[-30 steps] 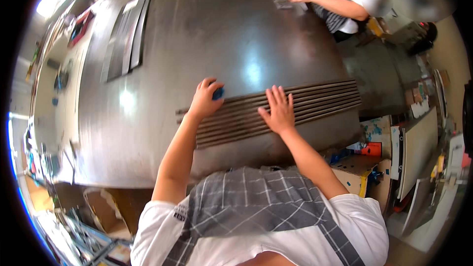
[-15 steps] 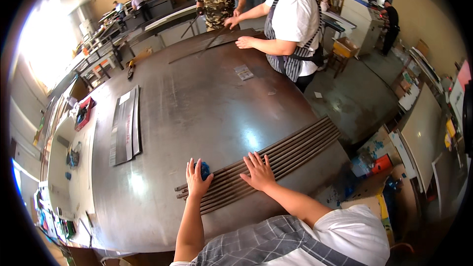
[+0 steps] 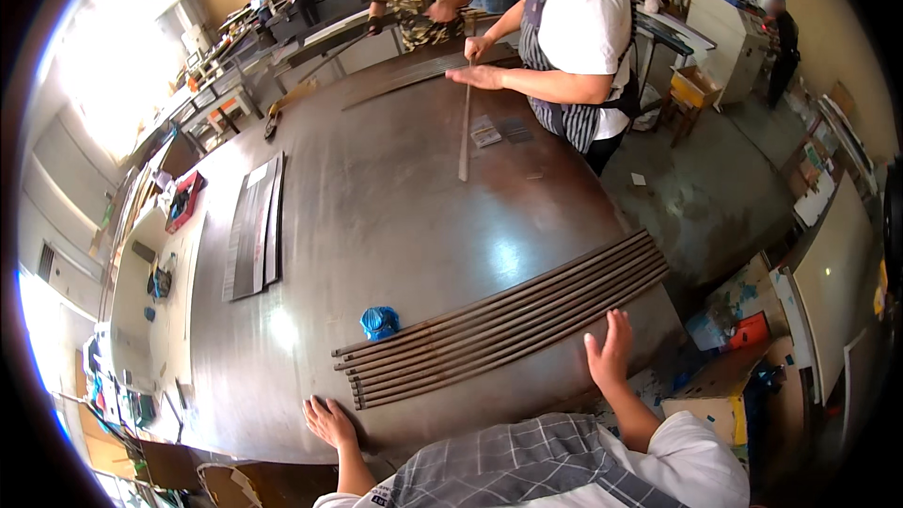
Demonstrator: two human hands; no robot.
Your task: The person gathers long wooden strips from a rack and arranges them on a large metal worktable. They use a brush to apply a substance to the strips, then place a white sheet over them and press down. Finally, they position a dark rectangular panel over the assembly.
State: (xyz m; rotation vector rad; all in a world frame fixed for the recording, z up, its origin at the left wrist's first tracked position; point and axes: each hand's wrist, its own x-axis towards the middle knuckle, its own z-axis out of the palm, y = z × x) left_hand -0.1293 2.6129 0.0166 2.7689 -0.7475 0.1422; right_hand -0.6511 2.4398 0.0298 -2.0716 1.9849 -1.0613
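Observation:
Several long dark metal rods point(image 3: 508, 315) lie side by side across the near part of the metal tabletop, slanting up to the right. Their left ends sit nearly in line, slightly stepped. Just beyond those ends rests a crumpled blue bundle point(image 3: 380, 323), perhaps a cloth or plastic. My left hand point(image 3: 330, 421) lies on the table near its front edge, fingers spread, apart from the rods' left ends. Beside the near side of the rods, toward their right part, my right hand point(image 3: 610, 350) is raised with thumb and fingers apart. Neither hand holds anything.
Flat dark strips point(image 3: 256, 230) lie stacked at the table's left. Across the table, a co-worker in a white shirt point(image 3: 585, 28) holds a thin strip point(image 3: 465, 127); another wears camouflage point(image 3: 414, 14). Small flat packets point(image 3: 485, 132) lie near them. Boxes and a red container point(image 3: 750, 330) stand at right.
Both hands have left the rods: the left moved down toward the table edge, the right moved right and nearer me. The blue bundle is now uncovered. The co-worker's strip has swung toward me.

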